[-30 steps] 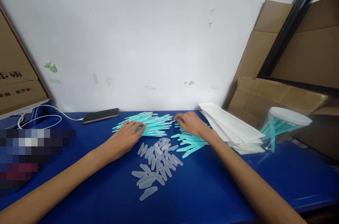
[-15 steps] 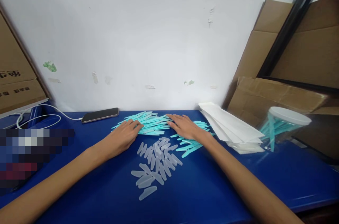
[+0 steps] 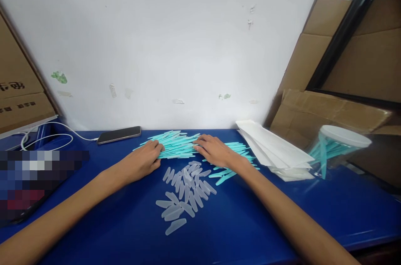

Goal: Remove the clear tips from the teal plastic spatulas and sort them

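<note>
A loose pile of slim turquoise eyebrow razors (image 3: 177, 145) lies on the blue table near the wall. My left hand (image 3: 145, 158) has its fingers bent round the pile's left end, with the thumb low at the near side; its grip is partly hidden. At the right end my right hand (image 3: 214, 150) touches the same pile with its fingertips, fingers apart. Under and beside my right wrist lies a second group of turquoise razors (image 3: 224, 176). Closer to me, between my forearms, several translucent plastic blade caps (image 3: 188, 185) are scattered flat.
White paper-like sleeves (image 3: 275, 146) lie stacked to the right. Beyond them is a clear tub with a white lid (image 3: 346, 135), holding turquoise razors. A phone (image 3: 119, 135) on a white cable rests at the back left. Cardboard boxes (image 3: 21, 102) flank both sides.
My left hand has slid slightly left and down, its fingers more bent at the pile's end. My right hand has moved a little left against the pile. The caps stay put.
</note>
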Action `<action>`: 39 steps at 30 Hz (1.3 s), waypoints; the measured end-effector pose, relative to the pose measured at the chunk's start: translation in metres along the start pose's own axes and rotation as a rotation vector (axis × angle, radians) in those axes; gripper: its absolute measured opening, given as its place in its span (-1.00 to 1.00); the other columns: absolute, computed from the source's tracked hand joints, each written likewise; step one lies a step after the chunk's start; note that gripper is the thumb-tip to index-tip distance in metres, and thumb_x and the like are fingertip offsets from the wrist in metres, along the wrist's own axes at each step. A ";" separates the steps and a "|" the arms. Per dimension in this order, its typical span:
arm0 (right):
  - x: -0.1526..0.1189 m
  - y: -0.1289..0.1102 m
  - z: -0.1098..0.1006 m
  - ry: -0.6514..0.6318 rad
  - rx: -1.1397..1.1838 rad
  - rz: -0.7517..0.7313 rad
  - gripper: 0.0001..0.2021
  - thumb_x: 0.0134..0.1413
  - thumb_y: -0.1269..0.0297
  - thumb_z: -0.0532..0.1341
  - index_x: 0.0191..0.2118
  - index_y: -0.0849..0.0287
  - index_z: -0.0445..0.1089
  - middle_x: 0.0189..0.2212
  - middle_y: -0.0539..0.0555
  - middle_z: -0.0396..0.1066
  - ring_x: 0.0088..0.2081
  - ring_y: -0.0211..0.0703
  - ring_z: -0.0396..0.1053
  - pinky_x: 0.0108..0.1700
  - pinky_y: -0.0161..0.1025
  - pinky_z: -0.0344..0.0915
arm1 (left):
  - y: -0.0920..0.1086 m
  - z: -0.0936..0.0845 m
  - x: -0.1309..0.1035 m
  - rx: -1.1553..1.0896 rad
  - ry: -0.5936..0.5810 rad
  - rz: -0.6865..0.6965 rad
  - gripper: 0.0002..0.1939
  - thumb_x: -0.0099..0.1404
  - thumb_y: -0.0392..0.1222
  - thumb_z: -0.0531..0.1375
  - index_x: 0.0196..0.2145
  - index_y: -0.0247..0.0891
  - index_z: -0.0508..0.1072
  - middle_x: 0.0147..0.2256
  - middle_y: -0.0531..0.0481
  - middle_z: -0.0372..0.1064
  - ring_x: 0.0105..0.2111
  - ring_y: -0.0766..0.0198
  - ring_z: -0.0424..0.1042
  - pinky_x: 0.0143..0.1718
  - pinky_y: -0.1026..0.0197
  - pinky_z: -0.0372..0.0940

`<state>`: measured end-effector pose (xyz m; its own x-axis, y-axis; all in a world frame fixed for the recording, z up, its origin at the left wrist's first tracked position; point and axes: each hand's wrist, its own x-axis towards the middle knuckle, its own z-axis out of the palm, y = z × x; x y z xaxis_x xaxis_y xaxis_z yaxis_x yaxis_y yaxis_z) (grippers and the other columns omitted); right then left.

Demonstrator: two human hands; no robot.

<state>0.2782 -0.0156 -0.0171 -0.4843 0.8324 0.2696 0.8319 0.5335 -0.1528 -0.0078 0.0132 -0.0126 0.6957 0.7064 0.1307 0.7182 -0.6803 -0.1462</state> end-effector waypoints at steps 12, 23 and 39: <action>-0.002 -0.009 0.000 -0.008 0.011 -0.043 -0.48 0.45 0.05 -0.23 0.17 0.11 0.33 0.04 0.25 0.33 0.08 0.04 0.30 0.01 0.01 0.25 | -0.011 0.006 -0.010 0.021 -0.078 0.044 -0.73 0.38 -0.23 0.06 0.01 -0.34 0.32 -0.05 -0.27 0.32 -0.04 -0.03 0.38 -0.06 0.00 0.34; -0.002 -0.004 -0.004 0.096 0.020 0.064 -0.47 0.44 0.02 -0.24 0.28 0.10 0.22 0.20 0.20 0.29 0.21 0.06 0.22 0.20 0.05 0.11 | -0.011 0.007 -0.015 0.151 0.050 0.130 -0.68 0.47 -0.14 -0.05 0.05 -0.32 0.32 -0.05 -0.26 0.41 0.01 -0.07 0.38 0.04 -0.06 0.27; 0.002 -0.009 -0.009 0.323 0.476 0.188 -0.48 0.42 -0.06 -0.19 0.13 0.06 0.35 -0.02 0.10 0.47 -0.02 -0.05 0.40 0.04 -0.13 0.23 | -0.014 -0.006 -0.020 -0.058 0.091 0.087 -0.68 0.48 -0.06 -0.12 -0.03 -0.27 0.29 -0.14 -0.21 0.36 -0.20 0.05 0.39 -0.14 0.06 0.29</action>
<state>0.2722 -0.0197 -0.0069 -0.1724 0.8709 0.4602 0.6464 0.4526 -0.6143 -0.0315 0.0077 -0.0075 0.7516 0.6256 0.2090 0.6532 -0.7500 -0.1040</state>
